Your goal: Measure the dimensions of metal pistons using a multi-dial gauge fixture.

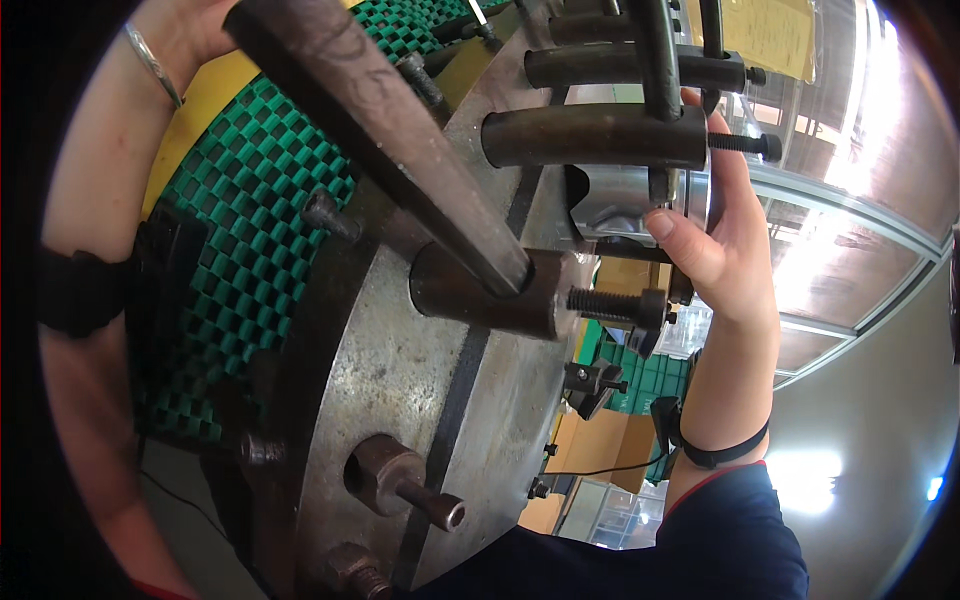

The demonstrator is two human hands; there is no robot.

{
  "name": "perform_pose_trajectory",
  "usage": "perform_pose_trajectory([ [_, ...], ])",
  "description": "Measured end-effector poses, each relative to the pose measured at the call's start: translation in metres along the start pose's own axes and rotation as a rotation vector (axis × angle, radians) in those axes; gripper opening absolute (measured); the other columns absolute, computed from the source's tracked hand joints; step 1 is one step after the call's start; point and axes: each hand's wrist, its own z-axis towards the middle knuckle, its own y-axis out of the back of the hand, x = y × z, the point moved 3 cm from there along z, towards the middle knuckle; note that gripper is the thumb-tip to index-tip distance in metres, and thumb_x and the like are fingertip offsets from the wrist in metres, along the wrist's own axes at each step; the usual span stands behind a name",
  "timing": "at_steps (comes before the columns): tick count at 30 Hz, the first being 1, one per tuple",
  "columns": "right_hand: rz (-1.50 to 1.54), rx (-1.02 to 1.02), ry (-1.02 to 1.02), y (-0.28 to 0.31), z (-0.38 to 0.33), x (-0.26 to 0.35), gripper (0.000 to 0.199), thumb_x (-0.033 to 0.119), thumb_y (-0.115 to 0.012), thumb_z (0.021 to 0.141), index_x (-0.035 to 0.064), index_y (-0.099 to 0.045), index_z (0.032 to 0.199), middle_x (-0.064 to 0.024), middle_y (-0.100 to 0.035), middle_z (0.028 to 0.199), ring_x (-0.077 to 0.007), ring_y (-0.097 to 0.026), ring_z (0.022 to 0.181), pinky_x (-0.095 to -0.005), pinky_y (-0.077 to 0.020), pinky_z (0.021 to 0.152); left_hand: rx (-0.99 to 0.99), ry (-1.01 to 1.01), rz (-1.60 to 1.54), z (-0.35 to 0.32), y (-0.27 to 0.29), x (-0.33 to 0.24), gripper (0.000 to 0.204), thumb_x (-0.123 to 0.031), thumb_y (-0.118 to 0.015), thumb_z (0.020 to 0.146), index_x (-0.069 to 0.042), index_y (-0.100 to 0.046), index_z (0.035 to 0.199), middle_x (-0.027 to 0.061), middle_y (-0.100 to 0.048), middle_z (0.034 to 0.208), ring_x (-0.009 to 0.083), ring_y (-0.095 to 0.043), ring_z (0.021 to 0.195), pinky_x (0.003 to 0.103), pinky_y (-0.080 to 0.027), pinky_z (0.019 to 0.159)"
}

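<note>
Steel bar [390, 150] seated in socket [485, 292] for leverage; your right hand [725, 235] at three o'clock pinches a silver part [630, 205]; left hand's [185, 30] grip unclear.

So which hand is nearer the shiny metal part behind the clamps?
Right. The right hand touches the shiny metal part, thumb on its edge. The left hand is far off, top left, on the long bar.

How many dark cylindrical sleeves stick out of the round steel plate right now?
4 clearly: top sleeve, second sleeve below it, middle sleeve under the bar, lower sleeve. Another may sit at the bottom edge; others may be hidden.
</note>
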Motion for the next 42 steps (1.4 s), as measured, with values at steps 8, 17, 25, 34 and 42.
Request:
perform_pose_trajectory([
  [8,0.024,-0.001,0.002,0.001,0.0,-0.002,0.093,0.022,-0.082,0.068,-0.0067,-0.031,0.14,-0.0132,-0.06,0.115,-0.0178,-0.058,0.104,-0.0302,-0.0446,0.093,0.126,-0.048,-0.053,-0.008,-0.005,-0.005,0.021,-0.02,-0.039,0.1,0.0,-0.044,0.106,0.0117,-0.053,0.095,0.0201,-0.055,0.09,0.029,-0.052,0.076],
  [17,-0.038,-0.009,-0.015,0.001,0.0,0.002,0.093,0.023,-0.083,0.067,-0.0076,-0.032,0.139,-0.0126,-0.061,0.112,-0.0168,-0.059,0.1,-0.0294,-0.0461,0.09,-0.037,0.004,0.015,0.0,-0.002,-0.007,0.023,-0.019,-0.039,0.1,0.002,-0.043,0.106,0.0132,-0.053,0.095,0.0214,-0.055,0.089,0.03,-0.054,0.074],
  [25,0.014,-0.019,-0.063,-0.001,0.003,0.007,0.091,0.022,-0.082,0.068,-0.008,-0.034,0.139,-0.0105,-0.062,0.109,-0.0145,-0.059,0.096,-0.0282,-0.047,0.087,0.108,-0.024,-0.069,-0.009,-0.004,-0.011,0.02,-0.018,-0.039,0.1,0.001,-0.043,0.107,0.0129,-0.054,0.095,0.0217,-0.056,0.091,0.029,-0.054,0.073],
  [34,-0.067,-0.043,-0.065,0.003,0.001,0.001,0.092,0.025,-0.081,0.067,-0.009,-0.035,0.138,-0.0111,-0.063,0.108,-0.0148,-0.06,0.096,-0.0282,-0.047,0.087,0.051,-0.106,0.032,-0.003,-0.008,0.001,0.02,-0.018,-0.039,0.1,0.0,-0.044,0.107,0.0118,-0.056,0.093,0.0222,-0.058,0.092,0.029,-0.055,0.074],
  [42,-0.045,-0.055,-0.176,0.004,0.001,0.011,0.088,0.023,-0.08,0.068,-0.0082,-0.036,0.138,-0.0118,-0.063,0.108,-0.0153,-0.06,0.097,-0.0286,-0.0471,0.087,0.134,-0.098,0.069,-0.006,-0.013,-0.007,0.022,-0.021,-0.038,0.101,-0.002,-0.041,0.11,0.0118,-0.056,0.093,0.0216,-0.058,0.09,0.029,-0.055,0.074],
])
